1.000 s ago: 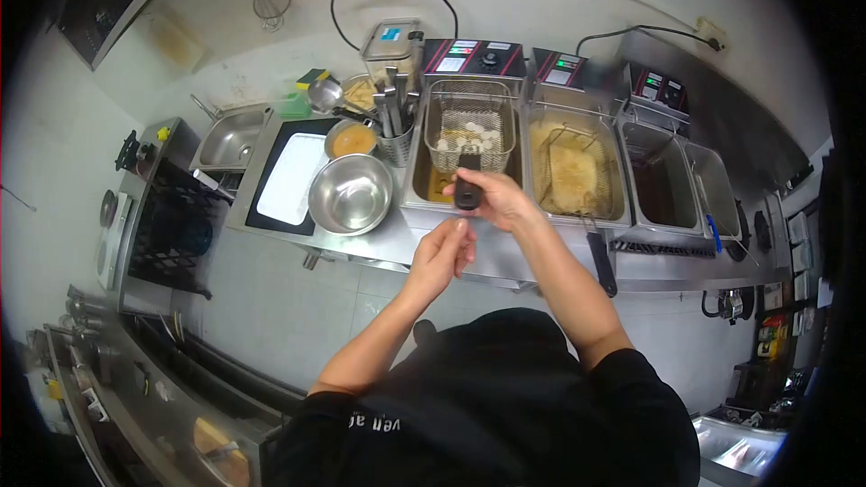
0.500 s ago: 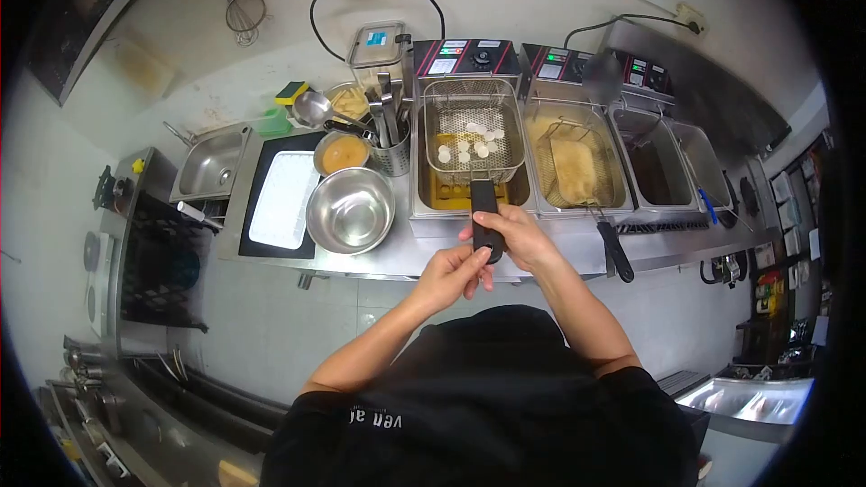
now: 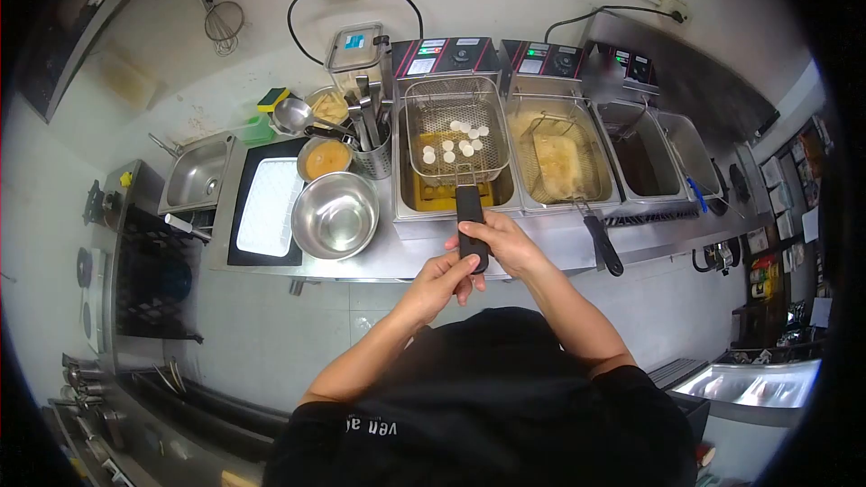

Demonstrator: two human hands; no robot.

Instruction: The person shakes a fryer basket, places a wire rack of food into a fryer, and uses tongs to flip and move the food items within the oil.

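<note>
Both hands grip the black handle (image 3: pixel 470 207) of a wire fryer basket (image 3: pixel 489 101). My left hand (image 3: pixel 442 281) is closed around the handle's near end, its thumb on top. Just ahead of it, my right hand (image 3: pixel 499 243) wraps the handle from the right side. Several small white round pieces (image 3: pixel 466 146) lie in the basket's near half. The basket hangs over the left fryer tank (image 3: pixel 408 201), where yellow oil shows beneath the mesh.
Right of it, a second basket (image 3: pixel 595 171) sits in pale foaming oil around a light block of food (image 3: pixel 558 162). Left stand a steel bowl (image 3: pixel 336 216), an orange liquid bowl (image 3: pixel 327 160), a utensil holder (image 3: pixel 372 160) and a white tray (image 3: pixel 268 207). A sink (image 3: pixel 198 176) lies farther left.
The camera view has shifted, so the whole scene sits slightly farther left. The white pieces have moved a little within the basket. Both hands keep their hold on the handle.
</note>
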